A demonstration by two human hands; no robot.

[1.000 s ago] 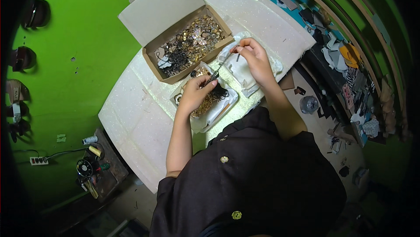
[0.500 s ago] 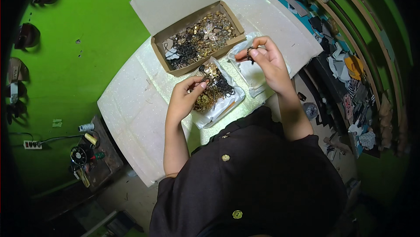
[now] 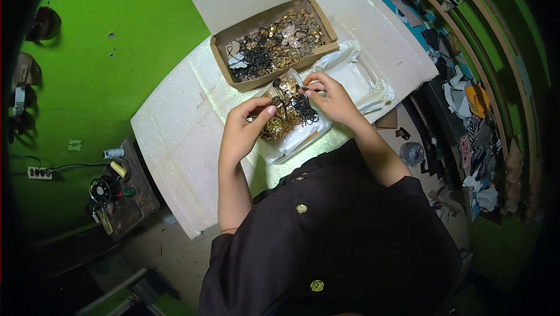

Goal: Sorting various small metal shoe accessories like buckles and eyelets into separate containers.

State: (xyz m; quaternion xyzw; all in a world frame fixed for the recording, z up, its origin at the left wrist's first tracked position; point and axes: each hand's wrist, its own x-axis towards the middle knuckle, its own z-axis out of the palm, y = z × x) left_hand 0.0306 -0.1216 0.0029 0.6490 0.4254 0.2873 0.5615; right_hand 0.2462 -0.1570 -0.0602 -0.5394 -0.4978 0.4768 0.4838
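My left hand (image 3: 239, 129) is closed in a pinch over a white plastic-lined tray (image 3: 290, 151), at the edge of a pile of small gold-coloured metal pieces (image 3: 272, 133). What lies between its fingertips is too small to name. On the tray's far right side my right hand (image 3: 333, 101) pinches a small dark piece, partly hidden by the fingers. Below that hand lies a heap of small black pieces (image 3: 305, 111). Just beyond the tray an open cardboard box (image 3: 236, 85) holds many loose gold, black and clear pieces.
A second white plastic-covered tray (image 3: 368, 77) lies to the right on the pale glittery table (image 3: 181, 123). Racks of fabric and leather scraps (image 3: 461, 94) stand at the right. A small dark stand (image 3: 140, 196) with thread spools is at the lower left.
My right hand has moved left and down, from above the right-hand white tray to the black pieces. My left hand stays nearly in place. The view has shifted slightly.
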